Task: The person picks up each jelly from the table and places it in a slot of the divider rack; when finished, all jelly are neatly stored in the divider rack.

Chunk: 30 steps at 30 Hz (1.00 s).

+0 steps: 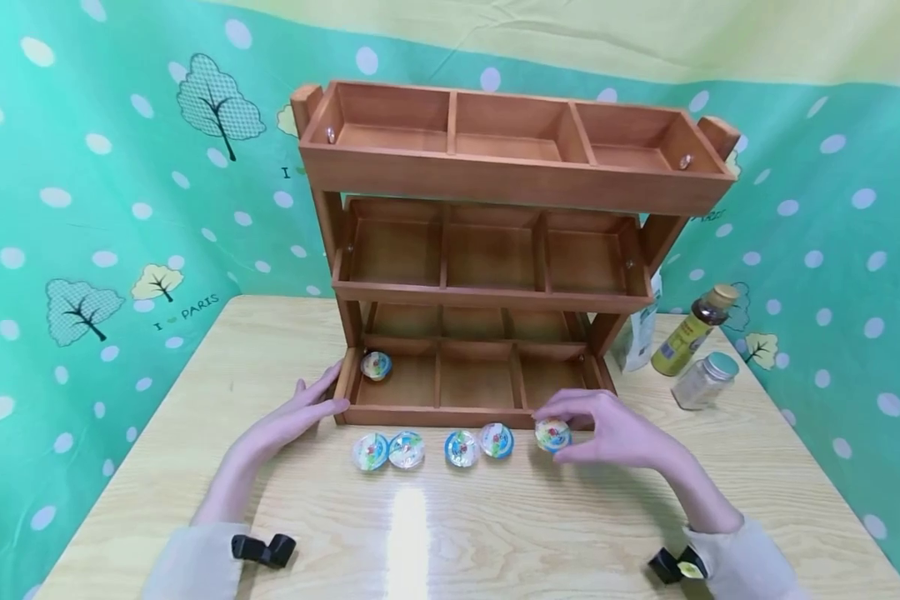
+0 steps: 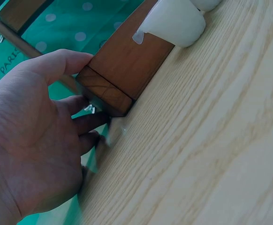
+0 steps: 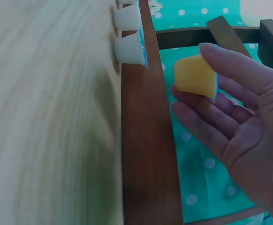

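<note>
In the head view, my right hand (image 1: 607, 427) pinches a small jelly cup (image 1: 552, 434) with a printed lid, just in front of the wooden rack's bottom tray. The right wrist view shows this cup's yellow body (image 3: 195, 76) between thumb and fingers of the right hand (image 3: 239, 108), clear of the table. My left hand (image 1: 300, 417) rests against the lower left corner of the rack (image 1: 450, 417). Up close, the thumb of the left hand (image 2: 38, 136) touches the corner's edge and the other fingers lie along its side. Another jelly cup (image 1: 376, 365) sits in the bottom tray's left compartment.
Before the rack, several jelly cups stand on the table, including a left one (image 1: 371, 452) and a blue-rimmed one (image 1: 497, 440). Right of the rack are a yellow-labelled bottle (image 1: 682, 342), a jar with a teal lid (image 1: 705, 383) and a white pouch (image 1: 640, 337).
</note>
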Tool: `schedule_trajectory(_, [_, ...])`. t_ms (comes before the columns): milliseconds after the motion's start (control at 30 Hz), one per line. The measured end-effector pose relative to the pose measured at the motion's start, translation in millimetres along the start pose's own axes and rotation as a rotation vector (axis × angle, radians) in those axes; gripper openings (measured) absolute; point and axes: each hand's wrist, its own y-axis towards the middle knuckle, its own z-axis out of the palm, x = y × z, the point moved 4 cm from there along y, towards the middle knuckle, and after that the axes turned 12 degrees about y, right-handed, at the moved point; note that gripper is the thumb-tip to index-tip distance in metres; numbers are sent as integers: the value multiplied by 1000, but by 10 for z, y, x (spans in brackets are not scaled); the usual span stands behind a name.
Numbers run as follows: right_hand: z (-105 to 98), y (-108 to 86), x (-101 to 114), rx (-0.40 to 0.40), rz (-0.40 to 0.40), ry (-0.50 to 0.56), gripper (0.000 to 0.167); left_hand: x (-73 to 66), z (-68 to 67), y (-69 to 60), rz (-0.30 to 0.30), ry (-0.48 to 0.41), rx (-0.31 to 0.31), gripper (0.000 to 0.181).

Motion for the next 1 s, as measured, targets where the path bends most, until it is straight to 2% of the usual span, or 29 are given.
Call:
schedule_trajectory(167, [-32,221,92,-47,-38,53,47,42,-28,-34,-8,-15,-5,82])
schedule_trajectory(300, [-3,414,105,-62,-24,111,48,59,-28,-50,-10,-1,-2,82])
schedule_trajectory(533, [50,724,136,-70,1,138,50,21,19,-4,-11,4,7,81])
schedule_trajectory(800, [269,1165,193,-42,21,155,49,-20,33,28,4,-4,16,82])
schedule_trajectory(1000, [536,1556,196,-26,59,189,49,8,19,25,3,8,7,82])
